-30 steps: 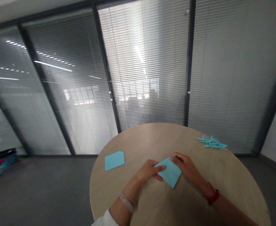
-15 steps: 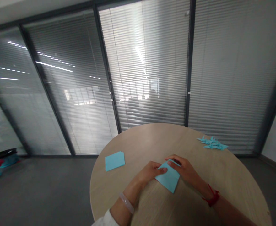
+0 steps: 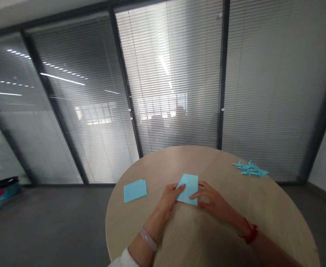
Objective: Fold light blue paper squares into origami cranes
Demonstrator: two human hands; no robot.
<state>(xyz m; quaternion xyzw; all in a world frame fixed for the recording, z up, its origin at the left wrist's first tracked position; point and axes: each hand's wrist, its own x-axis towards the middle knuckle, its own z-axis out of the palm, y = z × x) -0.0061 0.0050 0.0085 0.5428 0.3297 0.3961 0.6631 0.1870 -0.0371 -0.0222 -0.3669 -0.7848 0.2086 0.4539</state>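
A light-blue sheet of folded paper [image 3: 190, 185] is held between my two hands above the table's near half. My left hand [image 3: 170, 197] pinches its left edge, with the thumb lying on top. At the right side, my right hand [image 3: 209, 197] has its fingers around the paper's edge, one finger resting on the face and others behind or below. A crease line shows near the paper's top. To the left lies a stack of light-blue paper [image 3: 135, 191]. Several folded blue paper pieces with pointed tips [image 3: 251, 168] sit in a pile at the far right.
The round wooden table [image 3: 179, 159] stands close to a glass partition with blinds [image 3: 176, 74]. Black-, red- and blue-coloured containers [image 3: 4, 189] are on the floor at far left.
The folded paper has been turned and raised slightly away from me and to the left. Both hands have shifted with it; my right hand now grips its right side instead of the top.
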